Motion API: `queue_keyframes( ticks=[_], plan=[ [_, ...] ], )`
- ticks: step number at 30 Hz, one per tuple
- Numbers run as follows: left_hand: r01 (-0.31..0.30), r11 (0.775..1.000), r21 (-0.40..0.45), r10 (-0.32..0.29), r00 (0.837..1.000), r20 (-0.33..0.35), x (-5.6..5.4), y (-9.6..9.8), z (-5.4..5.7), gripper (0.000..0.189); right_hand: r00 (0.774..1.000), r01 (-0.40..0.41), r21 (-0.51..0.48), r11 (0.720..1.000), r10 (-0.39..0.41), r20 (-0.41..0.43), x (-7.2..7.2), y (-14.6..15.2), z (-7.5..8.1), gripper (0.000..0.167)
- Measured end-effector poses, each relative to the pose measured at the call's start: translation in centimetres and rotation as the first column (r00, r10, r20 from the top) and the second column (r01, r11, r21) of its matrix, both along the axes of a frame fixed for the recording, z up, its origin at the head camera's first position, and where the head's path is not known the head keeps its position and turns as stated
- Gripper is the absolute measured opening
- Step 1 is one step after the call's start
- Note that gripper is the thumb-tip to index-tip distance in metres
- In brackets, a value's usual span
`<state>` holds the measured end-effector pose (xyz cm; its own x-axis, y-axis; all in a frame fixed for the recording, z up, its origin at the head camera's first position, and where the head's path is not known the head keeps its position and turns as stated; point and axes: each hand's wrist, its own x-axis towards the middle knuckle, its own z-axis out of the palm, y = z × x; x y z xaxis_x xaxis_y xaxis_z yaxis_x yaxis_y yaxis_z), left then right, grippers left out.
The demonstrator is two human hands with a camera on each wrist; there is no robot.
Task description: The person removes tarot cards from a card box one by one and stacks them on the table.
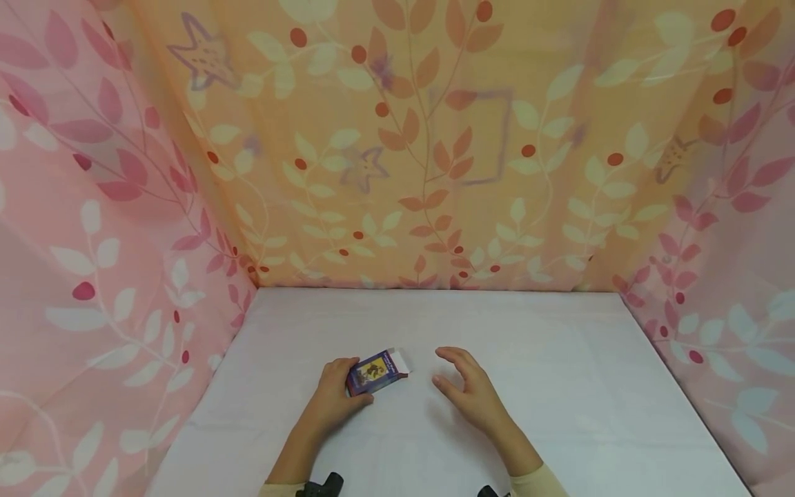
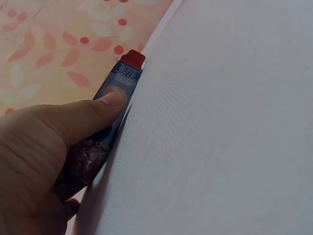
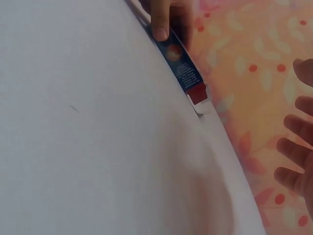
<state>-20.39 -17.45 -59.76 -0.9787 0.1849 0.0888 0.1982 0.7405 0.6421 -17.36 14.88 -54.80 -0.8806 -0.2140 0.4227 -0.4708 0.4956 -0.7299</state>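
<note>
A small blue card box with a yellow picture on its face lies tilted over the white table. Its right end is open, with a white flap sticking out. My left hand grips the box by its left end, thumb along the near side. In the left wrist view a red side tab juts from the box's open end, and printed text shows on the narrow side. To the right of the box, my right hand hovers apart from it, fingers spread and slightly bent, holding nothing.
The white-covered table meets a yellow leaf-patterned cloth at its back edge. Pink patterned cloth walls rise on the left and right sides. Dark wrist straps show at the bottom of the head view.
</note>
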Motion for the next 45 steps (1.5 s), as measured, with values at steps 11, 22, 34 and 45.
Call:
queue_keyframes(
  ticks=[11, 22, 34, 45],
  plan=[
    [-0.007, 0.998, 0.055, 0.006, 1.0, 0.011, 0.1, 0.0, 0.1, 0.082, 1.0, 0.004, -0.009, 1.0, -0.004, 0.017, -0.2, -0.8, 0.4, 0.047],
    [0.123, 0.974, 0.19, -0.119, 0.992, -0.034, 0.8, 0.5, 1.2, 0.079, 1.0, 0.007, -0.001, 1.0, -0.007, 0.022, -0.2, -1.2, 0.6, 0.042],
    [0.153, 0.972, 0.179, -0.139, 0.986, -0.091, 1.2, 1.1, 1.8, 0.081, 0.999, -0.035, -0.01, 0.999, 0.035, 0.036, -0.7, -1.6, 1.2, 0.025],
    [0.18, 0.964, 0.196, -0.147, 0.974, -0.173, 1.2, 1.3, 1.8, 0.082, 0.999, -0.021, -0.023, 1.0, 0.022, 0.038, -0.9, -1.9, 1.2, 0.017]
  ],
)
